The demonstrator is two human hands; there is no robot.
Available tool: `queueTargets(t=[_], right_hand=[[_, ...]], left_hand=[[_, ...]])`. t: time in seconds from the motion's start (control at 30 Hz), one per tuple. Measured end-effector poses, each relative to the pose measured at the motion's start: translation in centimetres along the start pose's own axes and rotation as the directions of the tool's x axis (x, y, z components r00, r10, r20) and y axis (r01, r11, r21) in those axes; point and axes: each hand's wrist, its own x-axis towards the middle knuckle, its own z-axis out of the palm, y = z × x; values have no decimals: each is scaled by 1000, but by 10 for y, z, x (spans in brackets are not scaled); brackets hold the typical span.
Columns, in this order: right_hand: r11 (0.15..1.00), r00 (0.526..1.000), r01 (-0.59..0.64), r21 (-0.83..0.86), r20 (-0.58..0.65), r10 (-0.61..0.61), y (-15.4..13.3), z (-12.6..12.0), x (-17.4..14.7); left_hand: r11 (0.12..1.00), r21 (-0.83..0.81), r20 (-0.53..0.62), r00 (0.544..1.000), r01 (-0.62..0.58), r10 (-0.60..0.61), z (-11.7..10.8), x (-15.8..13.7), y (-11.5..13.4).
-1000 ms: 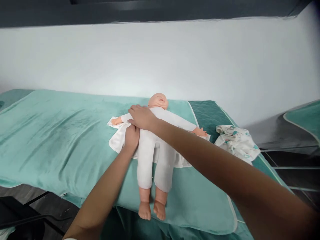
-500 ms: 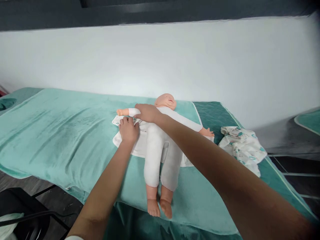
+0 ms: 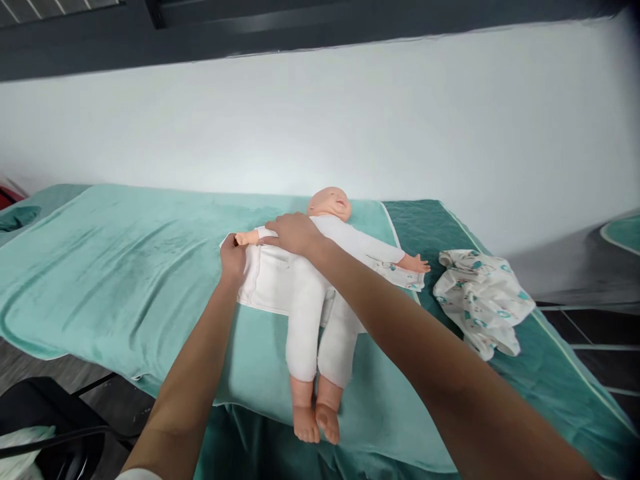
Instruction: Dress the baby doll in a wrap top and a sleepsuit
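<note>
The doll (image 3: 303,320) lies face-up on the green blanket (image 3: 120,267), feet near. At left, the left hand (image 3: 233,259) grasps the white garment (image 3: 265,287) by its edge; the right hand (image 3: 295,233) lies across the doll's arm, whether gripping I cannot tell.

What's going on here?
A person is working with both bare hands on a doll lying on its back on a light green blanket, arms out, feet toward the person. The right hand rests over the doll's upper arm near the chest. The left hand is curled beside the doll's hand, at the edge of a white cloth spread under the doll; its exact grip is unclear. A crumpled patterned cloth lies off to the right.
</note>
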Motion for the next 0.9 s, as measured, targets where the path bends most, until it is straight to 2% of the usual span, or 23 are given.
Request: queueTargets(t=[0.1, 0.27, 0.37, 0.43, 0.5, 0.6, 0.67, 0.73, 0.8, 0.87, 0.9], right_hand=[[998, 1000, -18, -64, 11, 19, 2, 1, -3], [992, 996, -32, -126, 75, 42, 3, 2, -5], [990, 996, -51, -132, 71, 61, 1, 5, -4], [989, 995, -68, -133, 60, 76, -1, 9, -2], [988, 995, -78, -131, 57, 86, -3, 14, 1], [988, 993, -100, -115, 47, 106, -7, 21, 7], [987, 992, -120, -111, 32, 124, -9, 24, 9], [985, 990, -136, -105, 13, 138, -9, 25, 11], [986, 990, -138, -94, -4, 138, -8, 26, 11], [989, 992, -126, -76, -12, 126, -7, 27, 11], [991, 993, -117, -69, -15, 116, -7, 28, 11]], left_hand=[[1000, -24, 15, 1000, 18, -17, -1, 3, -2], [1000, -28, -41, 999, 5, -6, 0, 2, -1], [992, 86, -37, 995, -90, 93, 2, -7, 3], [956, 211, 23, 979, -204, 203, 4, -15, 7], [898, 307, 132, 949, -314, 287, 6, -22, 11], [823, 372, 339, 888, -430, 311, 10, -29, 14], [810, 374, 412, 863, -452, 291, 11, -29, 14], [814, 392, 353, 887, -429, 298, 11, -26, 12], [791, 473, 209, 922, -388, 327, 10, -21, 9], [733, 589, 106, 932, -340, 348, 8, -18, 5], [696, 640, 91, 931, -327, 354, 7, -17, 4]])
